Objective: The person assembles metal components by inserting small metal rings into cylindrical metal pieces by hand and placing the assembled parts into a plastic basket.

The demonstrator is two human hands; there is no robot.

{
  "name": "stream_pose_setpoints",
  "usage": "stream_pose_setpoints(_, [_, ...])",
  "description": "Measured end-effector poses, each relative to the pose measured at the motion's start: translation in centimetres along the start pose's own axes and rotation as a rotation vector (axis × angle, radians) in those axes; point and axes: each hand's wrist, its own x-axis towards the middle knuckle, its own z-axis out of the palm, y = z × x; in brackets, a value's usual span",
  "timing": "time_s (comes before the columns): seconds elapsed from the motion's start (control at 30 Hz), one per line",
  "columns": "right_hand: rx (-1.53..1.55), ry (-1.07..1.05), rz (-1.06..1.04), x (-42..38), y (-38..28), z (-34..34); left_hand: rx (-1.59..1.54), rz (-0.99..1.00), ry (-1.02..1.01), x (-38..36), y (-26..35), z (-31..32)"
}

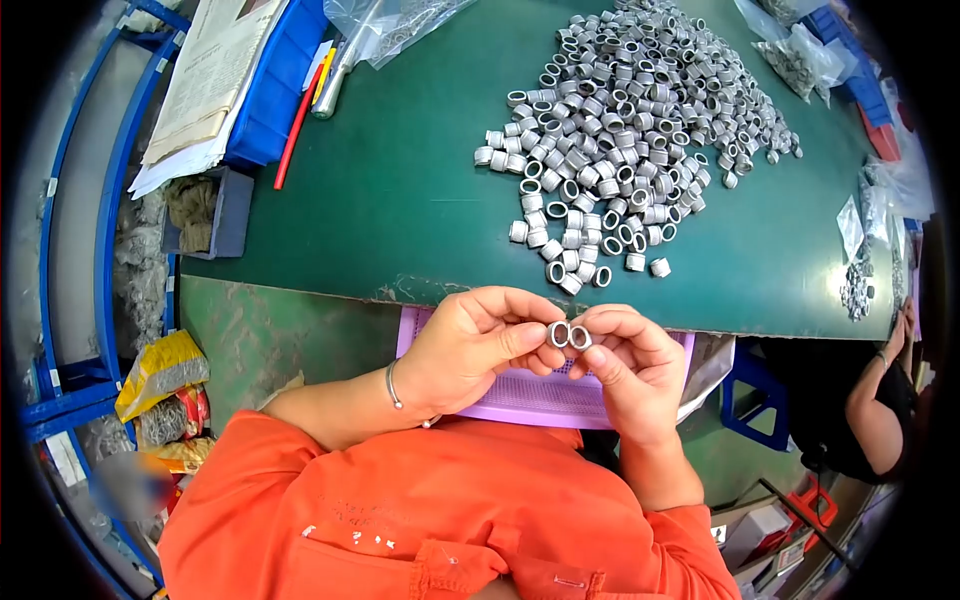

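Metal ring (553, 334) sits between thumb and fingertips of the left hand (475, 338); pinch lightly, rim exposed. Just beside, the right hand (640, 372) pinches a second ring (587, 339); keep both openings visible. Ring pile (640, 120) lies beyond the fingertips.

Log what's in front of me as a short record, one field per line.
Left hand: pinches a metal ring
Right hand: pinches a second ring, beside the first
Below hands: purple basket
Table: green tabletop, with a large heap of metal rings
Table's left side: red pen, blue bin
Far right: another person's arm
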Motion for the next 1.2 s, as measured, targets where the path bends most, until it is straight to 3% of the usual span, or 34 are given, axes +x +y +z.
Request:
stream_pose_setpoints(0.33, [0.238, -0.03, 0.11, -0.1, 0.2, -0.2, -0.003, -0.006, -0.014, -0.1, 0.4, 0.6])
stream_pose_setpoints(0.4, [0.234, -0.033, 0.095, -0.2, 0.3, -0.5, 0.067, -0.057, 0.067, -0.2, 0.7, 0.8])
stream_pose_setpoints(0.87, [0.267, 0.028, 0.108, -0.8, 0.4, -0.3, 0.005, -0.031, 0.022, -0.4, 0.1, 0.3])
stream_pose_setpoints(0.97, [-0.281, -0.027, -0.126, -0.8, -0.2, -0.6, 0.071, 0.039, 0.003, -0.6, -0.2, 0.2])
stream_pose_setpoints(1.0, [-0.283, -0.031, -0.129, -0.7, -0.7, -0.8, 0.135, 0.067, 0.005, -0.6, -0.1, 0.1])
stream_pose_setpoints(1.1, [-0.928, 0.019, -0.494, 0.8, -1.3, -1.0, 0.228, 0.066, 0.067, -0.9, 0.5, 0.8])
stream_pose_setpoints(1.2, [-1.205, 0.199, -0.471, 2.7, -1.1, 0.2, 0.291, 0.076, 0.126, -0.6, 0.6, 1.2])
